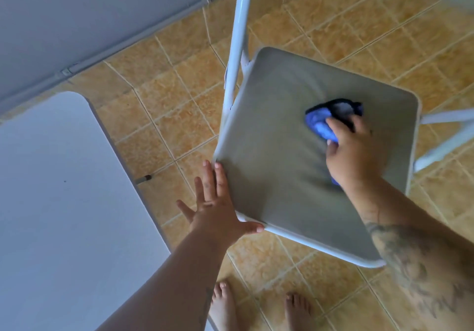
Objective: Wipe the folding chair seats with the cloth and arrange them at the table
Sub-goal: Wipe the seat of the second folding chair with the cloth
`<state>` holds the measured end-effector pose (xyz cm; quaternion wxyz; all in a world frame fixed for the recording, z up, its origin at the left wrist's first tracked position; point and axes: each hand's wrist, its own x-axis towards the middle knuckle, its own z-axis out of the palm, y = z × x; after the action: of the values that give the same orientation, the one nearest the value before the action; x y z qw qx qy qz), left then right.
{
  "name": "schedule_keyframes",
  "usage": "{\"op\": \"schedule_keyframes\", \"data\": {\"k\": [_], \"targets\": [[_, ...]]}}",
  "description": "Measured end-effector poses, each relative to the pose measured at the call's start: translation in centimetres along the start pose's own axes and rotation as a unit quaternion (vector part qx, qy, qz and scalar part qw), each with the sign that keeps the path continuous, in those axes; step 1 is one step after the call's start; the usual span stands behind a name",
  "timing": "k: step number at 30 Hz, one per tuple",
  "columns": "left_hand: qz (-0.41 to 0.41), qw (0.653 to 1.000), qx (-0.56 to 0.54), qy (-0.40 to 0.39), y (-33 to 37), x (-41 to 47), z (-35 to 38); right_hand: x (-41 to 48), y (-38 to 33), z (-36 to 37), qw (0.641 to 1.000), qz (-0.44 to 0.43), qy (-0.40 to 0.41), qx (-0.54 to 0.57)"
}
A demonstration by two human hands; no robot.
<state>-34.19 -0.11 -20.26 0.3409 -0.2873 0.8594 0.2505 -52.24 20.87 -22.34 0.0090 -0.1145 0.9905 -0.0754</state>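
A folding chair with a grey padded seat (pixel 282 130) and a white metal frame (pixel 237 41) stands on the tiled floor in the middle of the view. My right hand (pixel 355 151) presses a blue cloth (pixel 322 123) flat onto the right half of the seat. My left hand (pixel 215 207) has its fingers spread and rests against the seat's near-left corner, thumb on the front rim. A white table (pixel 64 189) fills the left side, its edge a short gap from the chair.
Orange floor tiles (pixel 174 95) surround the chair. A grey wall with a thin pipe along its base (pixel 107 54) runs across the upper left. A table leg foot (pixel 143 178) shows beside the table edge. My bare feet (pixel 259 310) stand just below the seat.
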Motion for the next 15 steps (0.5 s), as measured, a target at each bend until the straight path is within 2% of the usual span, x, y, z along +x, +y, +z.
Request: {"op": "schedule_keyframes", "data": {"k": [5,10,13,15], "targets": [[-0.005,1.0,0.015,-0.019,0.2,-0.2,-0.6,-7.0,-9.6,0.7,0.99,-0.134,-0.046,0.024],[-0.02,0.999,0.021,-0.029,0.3,0.3,-0.4,2.6,-14.0,2.5,0.965,-0.252,-0.067,0.036],[-0.03,0.999,0.017,-0.025,0.3,0.1,-0.2,8.6,-13.2,2.6,0.959,-0.276,-0.057,0.033],[-0.032,0.999,0.019,-0.026,0.5,0.1,-0.2,10.5,-10.1,2.6,0.968,-0.249,-0.035,0.018]]}}
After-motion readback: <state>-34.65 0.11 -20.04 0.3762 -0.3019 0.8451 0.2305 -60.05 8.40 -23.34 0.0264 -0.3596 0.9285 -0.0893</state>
